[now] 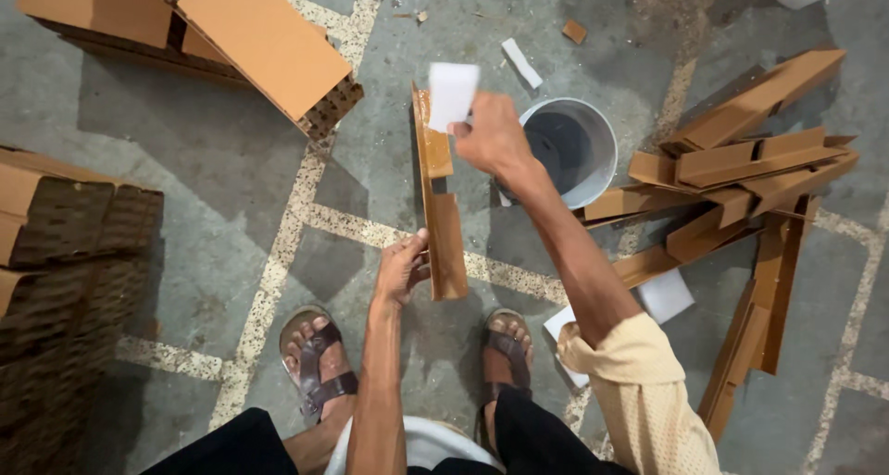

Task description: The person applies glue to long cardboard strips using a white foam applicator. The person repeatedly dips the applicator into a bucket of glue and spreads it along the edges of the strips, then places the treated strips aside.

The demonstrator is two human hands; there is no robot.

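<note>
Grey concrete floor [213, 169], worn and stained, crossed by pale speckled terrazzo-like joint strips [278, 253] forming a loose grid. Small debris and white scraps [521, 62] scattered near top. Stacks of brown honeycomb cardboard blocks at left edge [65, 243] and top left [185, 31]. Pile of brown angled cardboard strips [750, 160] at right. Flat even light, soft shadows under the stacks.

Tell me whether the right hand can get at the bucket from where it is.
Probably yes. The right hand hangs just beside the bucket, whose open top faces up with nothing over it. But the hand already holds a white pad, so its grip is taken.
</note>
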